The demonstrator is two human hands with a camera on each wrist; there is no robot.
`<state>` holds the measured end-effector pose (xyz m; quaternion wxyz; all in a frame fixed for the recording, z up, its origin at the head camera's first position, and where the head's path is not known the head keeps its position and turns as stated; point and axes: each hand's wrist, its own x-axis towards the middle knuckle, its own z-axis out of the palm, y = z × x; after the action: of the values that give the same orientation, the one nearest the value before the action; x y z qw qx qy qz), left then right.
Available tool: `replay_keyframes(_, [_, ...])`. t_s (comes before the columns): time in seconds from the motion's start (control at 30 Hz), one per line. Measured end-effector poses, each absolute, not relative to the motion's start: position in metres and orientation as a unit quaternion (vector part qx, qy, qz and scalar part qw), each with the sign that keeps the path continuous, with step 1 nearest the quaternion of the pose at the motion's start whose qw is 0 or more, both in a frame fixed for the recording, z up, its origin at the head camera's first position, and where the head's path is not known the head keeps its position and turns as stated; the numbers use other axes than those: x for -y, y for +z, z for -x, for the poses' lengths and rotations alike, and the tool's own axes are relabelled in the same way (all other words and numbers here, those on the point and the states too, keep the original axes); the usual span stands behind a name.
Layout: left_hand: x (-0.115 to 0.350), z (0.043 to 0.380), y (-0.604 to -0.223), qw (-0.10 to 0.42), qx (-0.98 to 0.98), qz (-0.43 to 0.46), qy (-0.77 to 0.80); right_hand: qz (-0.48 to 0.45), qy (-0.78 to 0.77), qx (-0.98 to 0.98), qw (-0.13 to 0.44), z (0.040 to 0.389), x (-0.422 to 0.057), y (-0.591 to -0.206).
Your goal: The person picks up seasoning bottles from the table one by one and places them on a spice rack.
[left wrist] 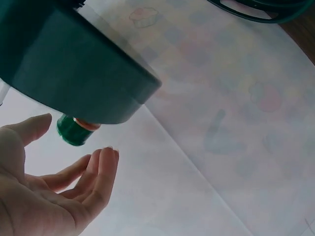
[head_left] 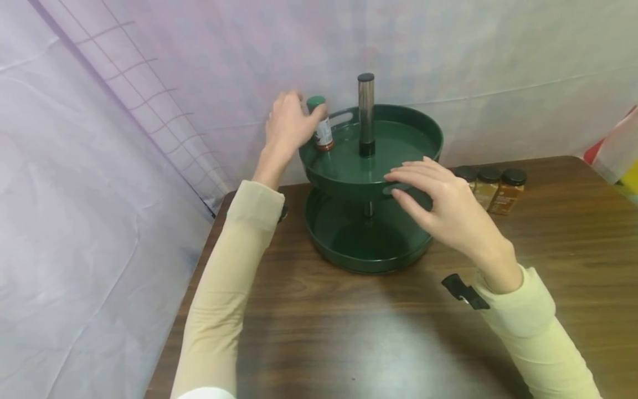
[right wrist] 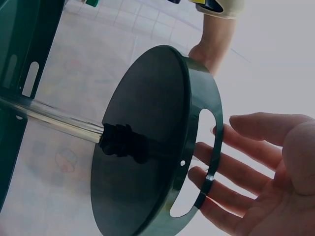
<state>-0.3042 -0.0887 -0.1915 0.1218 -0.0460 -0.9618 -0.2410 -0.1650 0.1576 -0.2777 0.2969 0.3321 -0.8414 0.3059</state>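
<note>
A two-tier dark green round tray (head_left: 344,187) stands on the table, with a metal post (head_left: 366,111) rising from its middle. Inside the upper tier, by the left rim, is a small spice bottle (head_left: 324,136) with a green cap. My left hand (head_left: 288,124) is around the bottle's upper part; in the left wrist view, the thumb and fingers stand apart on either side of the green cap (left wrist: 73,132). At the front right of the upper tier, my right hand (head_left: 443,205) has its fingers by the handle slot in the rim (right wrist: 212,93), thumb apart from them.
Several black-lidded spice jars (head_left: 504,195) stand on the table (head_left: 339,332) right of the tray, partly behind my right hand. The lower tier (head_left: 369,263) lies beneath the upper one. A pale curtain (head_left: 224,55) hangs behind and left of the table.
</note>
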Motion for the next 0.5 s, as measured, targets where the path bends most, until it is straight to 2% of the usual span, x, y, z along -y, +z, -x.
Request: replay_keyframes(0.5, [0.113, 0.277, -0.191, 0.167, 0.949, 0.045, -0.265, -0.331, 0.298, 0.842, 0.303, 0.168, -0.160, -0.276])
